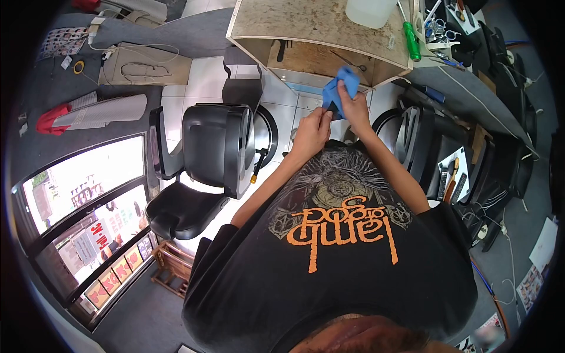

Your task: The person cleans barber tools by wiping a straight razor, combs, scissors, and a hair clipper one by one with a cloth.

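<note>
A blue cloth (347,77) is bunched in my right hand (354,109), whose thumb and fingers are closed on it. Just below and to the left, my left hand (313,132) is closed in a pinch at the cloth's lower edge. A small dark thing (335,108) shows between the two hands, too small to identify; whether the left fingers grip it or the cloth is unclear. Both hands are close together in front of the open-fronted wooden cabinet (306,26).
Dark tools lie on the cabinet's inner shelf. On its top are a whitish container (369,12) and, at the right edge, a green-handled tool (412,42) near several scissors (436,29). Black salon chairs (209,144) stand left and right. Windows (88,182) are at far left.
</note>
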The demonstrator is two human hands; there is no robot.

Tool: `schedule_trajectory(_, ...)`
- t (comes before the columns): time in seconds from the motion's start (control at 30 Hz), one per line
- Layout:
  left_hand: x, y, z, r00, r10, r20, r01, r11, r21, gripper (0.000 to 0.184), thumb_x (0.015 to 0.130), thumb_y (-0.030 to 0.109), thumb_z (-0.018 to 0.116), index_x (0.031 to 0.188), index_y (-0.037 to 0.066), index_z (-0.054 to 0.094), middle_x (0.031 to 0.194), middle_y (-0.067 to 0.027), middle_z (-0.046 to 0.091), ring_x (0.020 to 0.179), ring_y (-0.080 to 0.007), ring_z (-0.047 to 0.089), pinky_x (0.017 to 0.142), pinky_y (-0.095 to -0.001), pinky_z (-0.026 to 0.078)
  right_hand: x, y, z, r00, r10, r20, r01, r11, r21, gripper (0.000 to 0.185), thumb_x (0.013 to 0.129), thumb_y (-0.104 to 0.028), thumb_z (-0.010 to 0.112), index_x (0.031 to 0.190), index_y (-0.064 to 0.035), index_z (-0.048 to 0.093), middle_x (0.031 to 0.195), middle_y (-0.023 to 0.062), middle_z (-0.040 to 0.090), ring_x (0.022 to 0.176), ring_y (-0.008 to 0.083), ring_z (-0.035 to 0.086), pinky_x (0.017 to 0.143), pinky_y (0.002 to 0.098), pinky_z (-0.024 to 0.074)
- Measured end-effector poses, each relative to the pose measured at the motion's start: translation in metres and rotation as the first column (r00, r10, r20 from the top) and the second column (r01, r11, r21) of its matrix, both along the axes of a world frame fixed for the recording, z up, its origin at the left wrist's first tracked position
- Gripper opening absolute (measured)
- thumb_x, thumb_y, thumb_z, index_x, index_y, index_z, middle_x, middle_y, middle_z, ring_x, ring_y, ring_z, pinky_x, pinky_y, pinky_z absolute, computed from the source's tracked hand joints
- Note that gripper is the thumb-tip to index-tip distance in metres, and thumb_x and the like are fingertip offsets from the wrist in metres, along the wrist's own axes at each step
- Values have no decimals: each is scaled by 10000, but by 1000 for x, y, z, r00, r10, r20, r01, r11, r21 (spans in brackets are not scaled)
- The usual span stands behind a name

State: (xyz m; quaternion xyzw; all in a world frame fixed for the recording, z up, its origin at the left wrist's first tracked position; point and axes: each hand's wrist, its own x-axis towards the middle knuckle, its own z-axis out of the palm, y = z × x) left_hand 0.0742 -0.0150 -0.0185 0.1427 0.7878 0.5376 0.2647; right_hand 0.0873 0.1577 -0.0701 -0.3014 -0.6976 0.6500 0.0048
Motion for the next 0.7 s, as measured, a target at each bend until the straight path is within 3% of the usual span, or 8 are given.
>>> schedule_trajectory(0.07, -1, -1, 1, 999, 31, 8, -31, 999, 22, 265, 1062, 191, 544, 971, -38, 639, 555, -108, 570, 460, -190, 542, 499, -354, 413, -2, -1, -6, 973, -222, 60, 228, 894, -385, 572, 1022, -590, 555, 1262, -77, 633, 1191, 70, 705, 1047, 219, 704, 836, 351, 555)
schedule_trajectory(0.17, -3, -6, 5, 996, 59, 73, -62, 997, 37, 269, 1077, 197, 527, 992, -30, 643, 546, -40, 531, 457, -105, 466, 473, -305, 365, 3, 15, 12, 959, -284, -4, 175, 604, -777, 556, 1044, -566, 526, 1338, -97, 574, 1296, 68, 656, 1150, 224, 665, 938, 396, 547)
schedule_trajectory(0.2, -5, -7, 5, 993, 65, 102, -69, 997, 39, 270, 1083, 198, 520, 1002, -26, 645, 542, -11, 512, 457, -73, 437, 463, -285, 346, 4, 16, 14, 964, -259, -59, 120, 622, -773, 554, 1055, -519, 537, 1411, -96, 506, 1338, 57, 614, 1189, 198, 624, 1019, 430, 518)
schedule_trajectory(0.3, -3, -6, 4, 988, 28, 150, -37, 998, 57, 278, 1087, 203, 513, 1008, -30, 643, 543, -7, 513, 456, -72, 434, 463, -282, 349, 13, 6, 18, 990, -42, -134, -51, 776, -628, 497, 1048, -430, 602, 1397, -82, 539, 1306, 45, 634, 1206, 176, 605, 1009, 395, 509)
schedule_trajectory(0.33, -3, -4, 5, 985, 11, 171, -21, 998, 52, 281, 1088, 204, 512, 1009, -32, 642, 544, -7, 512, 456, -72, 432, 465, -281, 351, 15, 1, 8, 969, 95, -227, -199, 843, -500, 436, 1034, -330, 649, 1365, -54, 580, 1232, 46, 663, 1131, 149, 623, 953, 348, 518)
schedule_trajectory(0.47, -2, -3, 4, 979, -22, 202, 16, 999, 34, 284, 1091, 209, 515, 1015, -34, 640, 551, -8, 509, 451, -72, 425, 463, -276, 349, 10, -6, 7, 968, 87, -233, -165, 926, -339, 394, 1022, -313, 667, 1300, -37, 626, 1128, 48, 692, 1002, 120, 646, 887, 283, 513)
schedule_trajectory(0.57, 3, -2, -2, 993, -44, 112, 36, 997, 69, 278, 1091, 211, 521, 1018, -29, 640, 548, -3, 498, 448, -71, 421, 458, -269, 343, 10, 0, 0, 999, 23, -38, -33, 958, -284, 383, 1032, -341, 648, 1277, -46, 644, 1122, 58, 690, 1031, 117, 634, 910, 295, 506)
schedule_trajectory(0.7, 3, 2, -2, 999, -25, 46, 18, 990, 142, 267, 1090, 206, 523, 1019, -23, 642, 542, 12, 484, 455, -62, 415, 457, -263, 330, 3, 5, 2, 959, -280, -45, 212, 813, -542, 451, 1069, -435, 553, 1340, -78, 598, 1230, 76, 677, 1129, 176, 647, 1000, 345, 502)
